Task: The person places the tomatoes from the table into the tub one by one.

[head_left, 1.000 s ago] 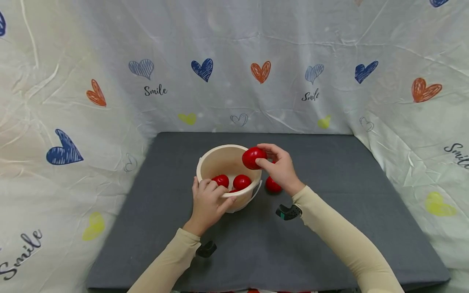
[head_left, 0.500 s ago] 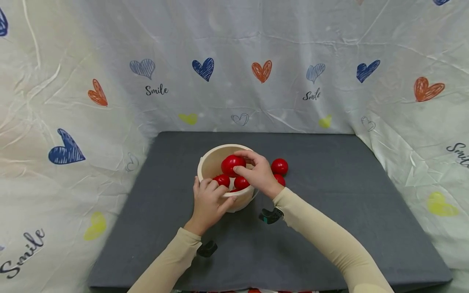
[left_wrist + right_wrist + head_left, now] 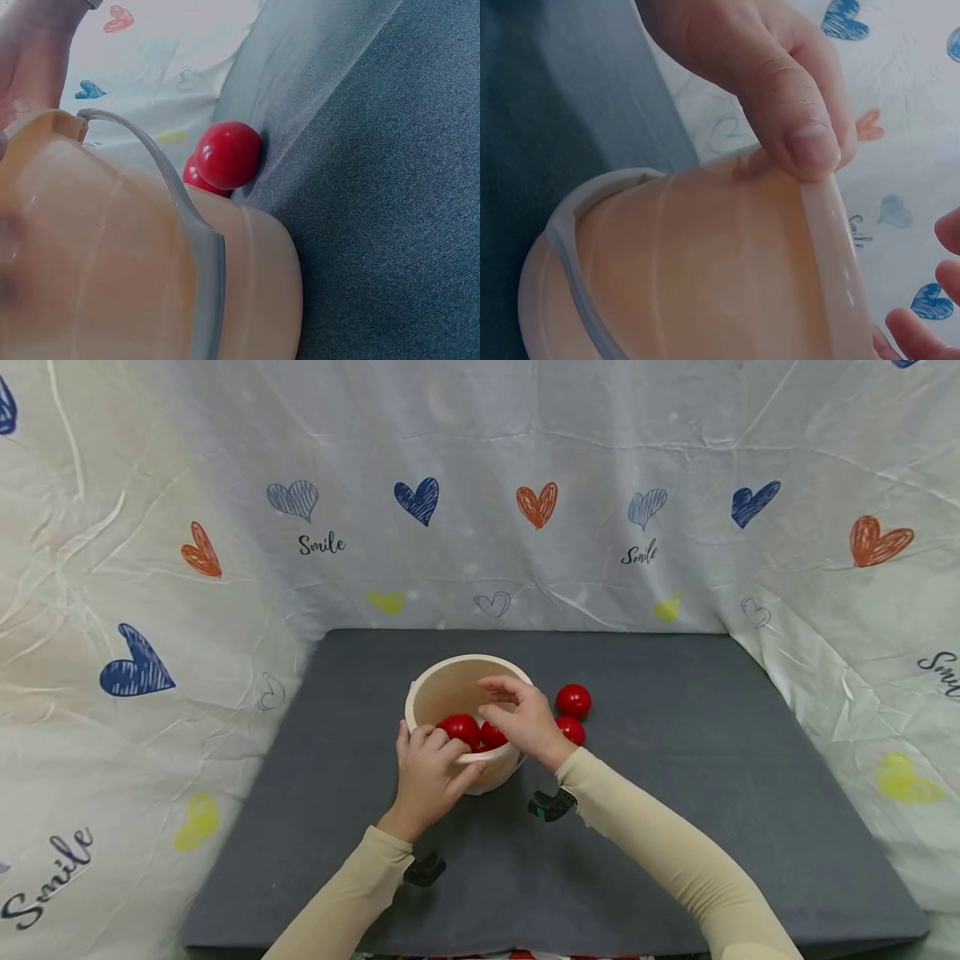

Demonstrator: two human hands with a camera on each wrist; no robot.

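A cream bucket point(image 3: 442, 683) stands on the dark table, its front rim gripped by my left hand point(image 3: 423, 777). In the right wrist view the left thumb point(image 3: 814, 146) presses on the outside of that rim. My right hand point(image 3: 521, 720) hovers over the bucket's right side with loosely bent fingers apart and nothing between them. Inside lie red tomatoes, one point(image 3: 459, 728) near the left fingers and another point(image 3: 492, 736) below the right hand; a further one shows only as a sliver behind the front rim.
Two more tomatoes, a rear one point(image 3: 573, 701) and a nearer one point(image 3: 572, 730), sit on the grey table cover point(image 3: 675, 777) right of the bucket. A pale handle point(image 3: 212, 285) hangs down the bucket's outside. Behind the table hangs a white curtain point(image 3: 585, 568) printed with hearts.
My right hand has carried a tomato leftward from over the bucket's right rim, lowered it inside and let it go beside the others. My left hand stays on the rim.
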